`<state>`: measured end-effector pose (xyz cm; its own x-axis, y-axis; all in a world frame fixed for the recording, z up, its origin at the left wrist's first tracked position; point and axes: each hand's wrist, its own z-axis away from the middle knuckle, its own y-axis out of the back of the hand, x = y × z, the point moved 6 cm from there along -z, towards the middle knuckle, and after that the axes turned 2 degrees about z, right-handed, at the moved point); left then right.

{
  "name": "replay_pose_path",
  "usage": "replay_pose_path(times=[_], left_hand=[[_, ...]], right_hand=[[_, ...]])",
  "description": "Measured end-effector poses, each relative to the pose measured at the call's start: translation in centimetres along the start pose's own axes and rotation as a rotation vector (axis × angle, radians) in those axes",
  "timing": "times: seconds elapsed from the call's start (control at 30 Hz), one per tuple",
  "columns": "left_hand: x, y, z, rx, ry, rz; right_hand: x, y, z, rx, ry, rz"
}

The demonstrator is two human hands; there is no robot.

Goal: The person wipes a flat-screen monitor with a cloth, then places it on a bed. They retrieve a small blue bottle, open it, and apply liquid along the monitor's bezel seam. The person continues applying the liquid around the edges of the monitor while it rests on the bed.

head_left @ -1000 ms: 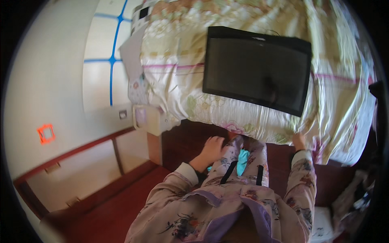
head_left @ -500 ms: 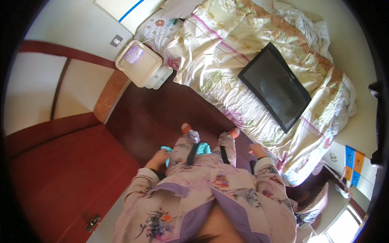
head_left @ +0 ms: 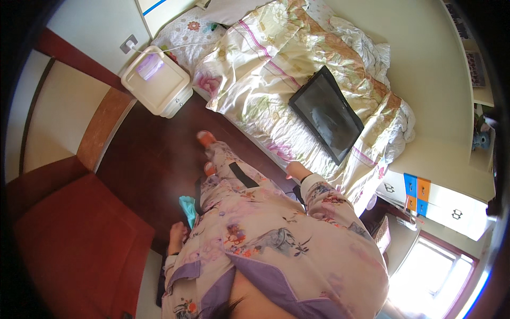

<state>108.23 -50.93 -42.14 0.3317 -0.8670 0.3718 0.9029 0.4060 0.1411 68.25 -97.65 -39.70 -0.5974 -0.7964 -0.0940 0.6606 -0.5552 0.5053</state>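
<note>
My left hand (head_left: 178, 233) hangs low at my left side, its fingers closed. A crumpled turquoise cloth (head_left: 187, 208) sticks out beside the fingers and seems to be held by them. At my right, near the bed's edge, my right hand (head_left: 298, 171) hangs loosely with its fingers partly hidden from above. I see nothing in it. A dark thing shows just below its wrist, too little of it to name. On the bed (head_left: 249, 101) lies a flat black screen (head_left: 329, 117), to the far right of that hand.
A cream bedside cabinet (head_left: 159, 87) stands at the bed's head, with a cord running to a wall socket (head_left: 128, 44). The dark red floor (head_left: 143, 143) runs along the bed. A red door (head_left: 79, 239) is at left, a bright window (head_left: 430, 271) at lower right.
My body has turned and stepped; the legs now point up and left. The left hand has swung down and back with the cloth. The right hand has swung forward along the bed.
</note>
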Motion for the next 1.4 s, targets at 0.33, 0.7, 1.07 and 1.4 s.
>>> replay_pose_path(times=[0.33,0.7,1.07,1.4], left_hand=[[10.8,8.3,-2.9,-0.018,-0.39,-1.143],[11.6,14.2,-6.3,-0.023,-0.077,-0.293],[8.3,31.9,-4.8,-0.224,0.066,-0.082],[12.7,53.6,-11.2,0.24,0.033,-0.079]], right_hand=[[-2.9,10.2,-10.7,-0.034,-0.025,-0.373],[-10.9,19.2,-15.1,-0.061,0.035,-0.608],[-29.9,25.2,-24.5,-0.079,-0.04,-0.537],[-42.4,38.2,-33.0,-0.057,-0.032,-0.469]])
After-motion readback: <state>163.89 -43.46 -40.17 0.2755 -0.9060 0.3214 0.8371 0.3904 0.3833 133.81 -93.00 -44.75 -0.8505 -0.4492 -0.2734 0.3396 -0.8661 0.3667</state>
